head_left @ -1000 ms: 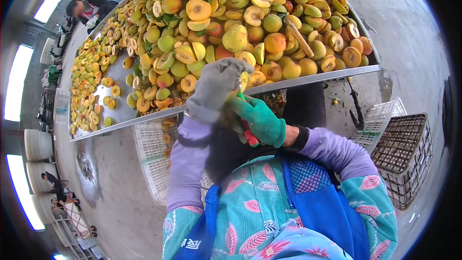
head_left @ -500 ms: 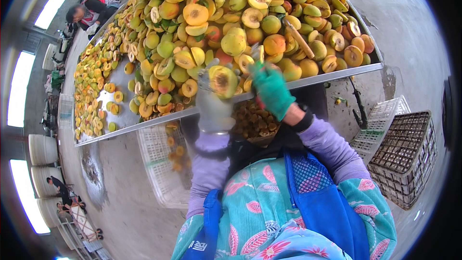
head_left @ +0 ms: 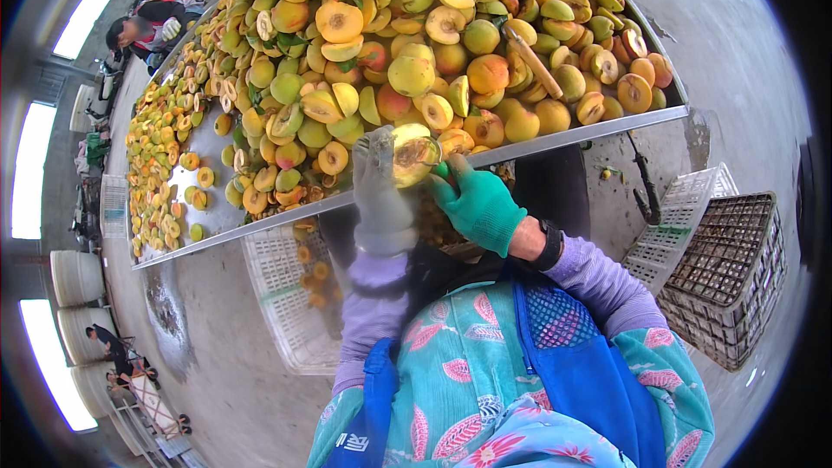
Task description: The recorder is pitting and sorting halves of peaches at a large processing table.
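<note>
In the head view, the left hand in a blurred grey glove point(head_left: 381, 212) has its fingers curled round a yellow, brown-centred peach half point(head_left: 410, 159) at the worktop's near edge, its cut face turned upward, seemingly for access. The right hand in a green knit glove point(head_left: 482, 208) closes its fingers on a green-handled tool point(head_left: 441, 170), angled to meet the fruit. Heaped yellow-orange peaches point(head_left: 433, 74) cover much of the raised-rim metal worktop point(head_left: 555, 140), probably keeping supplies within reach. Around me, grey concrete floor point(head_left: 227, 355) carries a white plastic crate point(head_left: 279, 299) at left and a dirty brown lattice crate point(head_left: 724, 273) at right.
</note>
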A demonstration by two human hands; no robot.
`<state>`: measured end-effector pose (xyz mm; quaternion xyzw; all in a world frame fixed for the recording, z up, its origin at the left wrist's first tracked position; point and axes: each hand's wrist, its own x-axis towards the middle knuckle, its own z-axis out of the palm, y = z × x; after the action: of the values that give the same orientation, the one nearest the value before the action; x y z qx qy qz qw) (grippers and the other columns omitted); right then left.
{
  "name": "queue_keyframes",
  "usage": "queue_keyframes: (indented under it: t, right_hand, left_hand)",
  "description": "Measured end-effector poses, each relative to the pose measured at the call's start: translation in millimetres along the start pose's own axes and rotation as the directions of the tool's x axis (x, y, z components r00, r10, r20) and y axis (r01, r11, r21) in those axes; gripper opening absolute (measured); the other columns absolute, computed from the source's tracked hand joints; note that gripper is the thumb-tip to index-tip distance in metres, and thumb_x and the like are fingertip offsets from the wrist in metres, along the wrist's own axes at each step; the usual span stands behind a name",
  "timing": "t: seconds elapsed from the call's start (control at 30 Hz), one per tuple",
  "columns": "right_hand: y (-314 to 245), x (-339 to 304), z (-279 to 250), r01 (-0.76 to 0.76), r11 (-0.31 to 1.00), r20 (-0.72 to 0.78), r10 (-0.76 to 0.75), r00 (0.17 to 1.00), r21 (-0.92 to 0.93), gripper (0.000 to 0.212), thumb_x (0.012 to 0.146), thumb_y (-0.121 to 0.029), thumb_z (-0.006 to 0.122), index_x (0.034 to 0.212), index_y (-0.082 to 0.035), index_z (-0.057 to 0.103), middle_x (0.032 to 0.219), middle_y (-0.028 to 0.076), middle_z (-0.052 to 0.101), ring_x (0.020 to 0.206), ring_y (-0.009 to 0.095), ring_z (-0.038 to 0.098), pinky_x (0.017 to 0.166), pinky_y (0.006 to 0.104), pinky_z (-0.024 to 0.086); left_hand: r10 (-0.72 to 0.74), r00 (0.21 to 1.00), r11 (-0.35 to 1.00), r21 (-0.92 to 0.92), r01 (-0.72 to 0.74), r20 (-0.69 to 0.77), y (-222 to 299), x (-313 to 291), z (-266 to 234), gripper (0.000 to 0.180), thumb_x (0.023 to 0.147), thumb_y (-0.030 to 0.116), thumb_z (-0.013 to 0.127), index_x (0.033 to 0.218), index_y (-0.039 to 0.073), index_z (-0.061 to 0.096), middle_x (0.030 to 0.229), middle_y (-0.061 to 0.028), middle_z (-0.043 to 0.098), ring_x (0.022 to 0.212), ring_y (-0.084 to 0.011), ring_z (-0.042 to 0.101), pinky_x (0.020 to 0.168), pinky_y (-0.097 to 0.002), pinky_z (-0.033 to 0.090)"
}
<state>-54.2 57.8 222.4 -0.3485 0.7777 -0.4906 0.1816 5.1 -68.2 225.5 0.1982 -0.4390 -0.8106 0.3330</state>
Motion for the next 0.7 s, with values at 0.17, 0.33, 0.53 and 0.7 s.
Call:
queue_keyframes:
  t: [0.17,0.33,0.53,0.7]
  right_hand:
    - [-1.6,4.0,4.3,-0.089,0.99,0.03,0.086,0.996,0.11,0.029,0.09,-0.031,0.056,0.092,-0.003,0.05,0.07,0.022,0.06,0.063,0.04,0.058,0.055,0.0456,0.045]
    - [-1.4,3.5,16.4,-0.173,0.928,0.087,0.152,0.984,0.329,0.028,0.092,-0.029,0.055,0.096,-0.002,0.053,0.072,0.019,0.06,0.064,0.03,0.059,0.058,0.0389,0.045]
    - [-15.5,10.6,-12.7,-0.41,0.847,0.444,0.241,0.863,0.338,0.027,0.093,-0.025,0.053,0.105,-0.001,0.053,0.081,0.013,0.062,0.068,0.022,0.057,0.063,0.0355,0.046]
    - [-9.1,8.8,-14.7,-0.359,0.897,0.441,0.222,0.87,0.257,0.025,0.093,-0.027,0.053,0.1,-0.002,0.053,0.072,0.008,0.058,0.06,0.018,0.053,0.055,0.0319,0.044]
  left_hand:
    - [0.514,0.804,0.383,0.758,-0.528,0.3,-6.3,-0.9,2.3,0.025,0.091,0.012,0.055,0.112,0.0,0.052,0.102,-0.0121,0.058,0.094,-0.021,0.057,0.079,-0.0316,0.05]
    - [0.543,0.831,0.554,0.693,-0.461,0.119,-15.4,-3.2,9.0,0.017,0.096,0.018,0.051,0.103,0.002,0.049,0.09,-0.004,0.053,0.083,-0.0075,0.051,0.069,-0.0232,0.045]
    - [0.248,0.967,0.952,0.204,-0.23,-0.066,-15.3,-0.9,-3.7,0.016,0.095,0.015,0.05,0.103,0.002,0.047,0.083,-0.0017,0.049,0.08,-0.0081,0.05,0.07,-0.0224,0.044]
    - [0.016,1.0,0.979,0.203,-0.017,0.004,-3.2,-1.9,11.7,0.024,0.095,0.023,0.052,0.101,0.001,0.043,0.093,-0.0193,0.062,0.079,-0.0276,0.066,0.071,-0.0348,0.056]
